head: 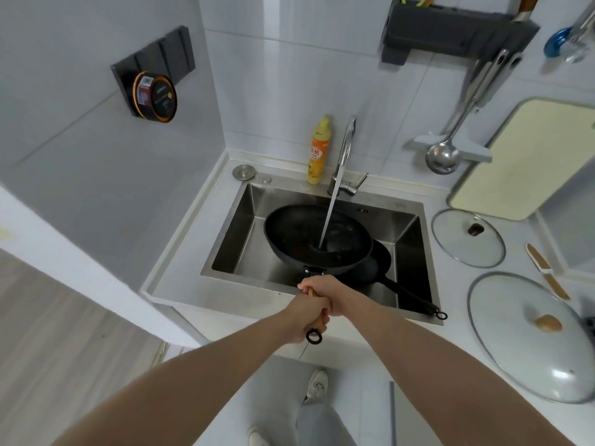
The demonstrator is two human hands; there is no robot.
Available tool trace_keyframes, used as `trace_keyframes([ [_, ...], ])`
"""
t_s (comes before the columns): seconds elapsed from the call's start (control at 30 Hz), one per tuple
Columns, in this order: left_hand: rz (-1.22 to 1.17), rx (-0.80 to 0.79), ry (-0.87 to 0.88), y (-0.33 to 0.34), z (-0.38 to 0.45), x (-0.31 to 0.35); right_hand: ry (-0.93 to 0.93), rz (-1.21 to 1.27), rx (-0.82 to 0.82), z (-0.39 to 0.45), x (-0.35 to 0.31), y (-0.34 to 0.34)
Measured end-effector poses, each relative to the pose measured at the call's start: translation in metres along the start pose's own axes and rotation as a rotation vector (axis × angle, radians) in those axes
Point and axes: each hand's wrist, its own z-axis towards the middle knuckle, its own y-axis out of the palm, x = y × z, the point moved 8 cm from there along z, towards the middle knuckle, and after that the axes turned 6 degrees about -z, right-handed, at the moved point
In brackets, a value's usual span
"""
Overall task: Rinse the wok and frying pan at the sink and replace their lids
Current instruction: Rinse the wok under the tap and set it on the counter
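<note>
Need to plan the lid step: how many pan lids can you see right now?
2. The small glass lid lies on the counter right of the sink; the larger lid lies nearer the person, on the same counter. None seems hidden.

- White counter (450,284) surrounds a steel sink (415,226).
- At three o'clock: small glass lid (463,243), large glass lid (515,349).
- At twelve o'clock: detergent bottle (318,152), on the sink's back ledge.
- At two o'clock: cutting board (515,165), leaning against the wall.

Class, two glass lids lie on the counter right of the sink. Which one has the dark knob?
The smaller glass lid, lying farther back beside the sink; the larger lid nearer the camera has a tan knob.
</note>
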Motion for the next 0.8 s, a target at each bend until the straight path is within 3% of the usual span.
trace_keyframes([
  [0.17,-0.080,-0.021,-0.004,0.005,0.006,-0.022,-0.083,-0.149,0.106,0.003,0.001,-0.006],
  [0.5,0.078,0.154,0.144,0.005,0.009,-0.018,-0.172,-0.019,0.005,0.006,0.002,-0.006],
  [0.63,0.062,0.155,0.149,0.000,0.007,-0.005,-0.155,0.005,-0.070,0.006,-0.007,0.003],
  [0.8,-0.017,0.109,0.070,-0.007,0.011,0.004,-0.113,-0.023,-0.043,0.006,-0.020,0.007],
])
